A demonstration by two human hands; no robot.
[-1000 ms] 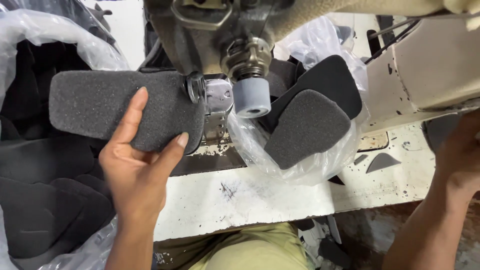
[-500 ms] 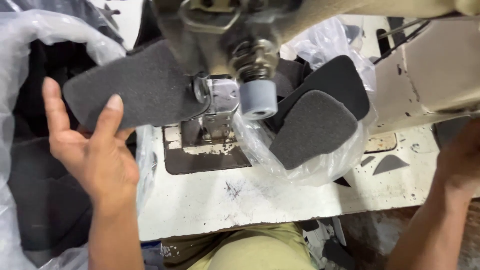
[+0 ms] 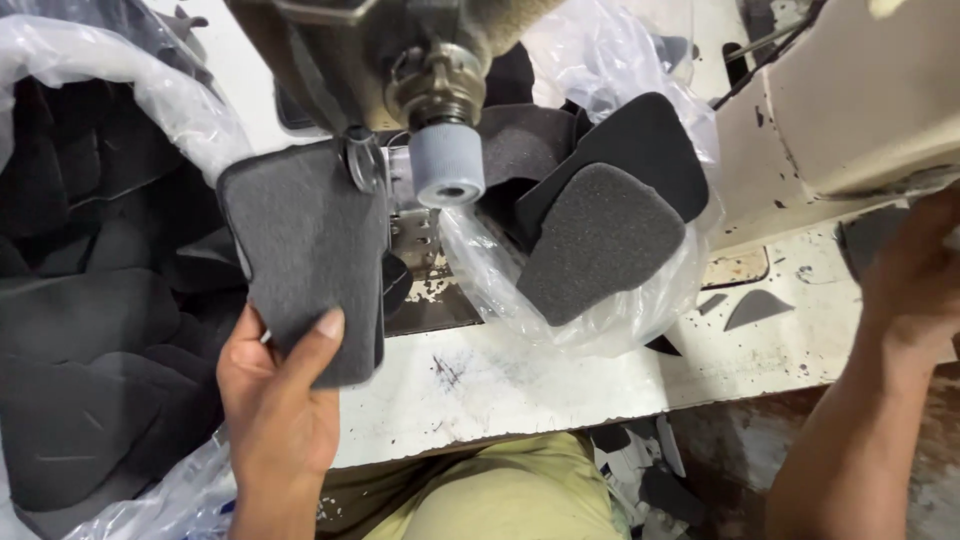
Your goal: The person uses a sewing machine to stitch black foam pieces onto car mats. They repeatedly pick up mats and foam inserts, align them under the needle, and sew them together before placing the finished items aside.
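A sewing machine (image 3: 420, 60) stands on the white table (image 3: 560, 385). Under its head hangs the grey foam piece (image 3: 305, 250), its lower edge pinched by the left hand (image 3: 275, 405). The right hand (image 3: 915, 290) reaches under the machine's body, its grip hidden.

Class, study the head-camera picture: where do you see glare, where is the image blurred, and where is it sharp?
Head view: glare whitens the clear plastic bag at upper left; the right hand at the cream sewing machine body is smeared by blur; the left hand gripping the dark grey foam panel is sharp, as is the grey ribbed knob.
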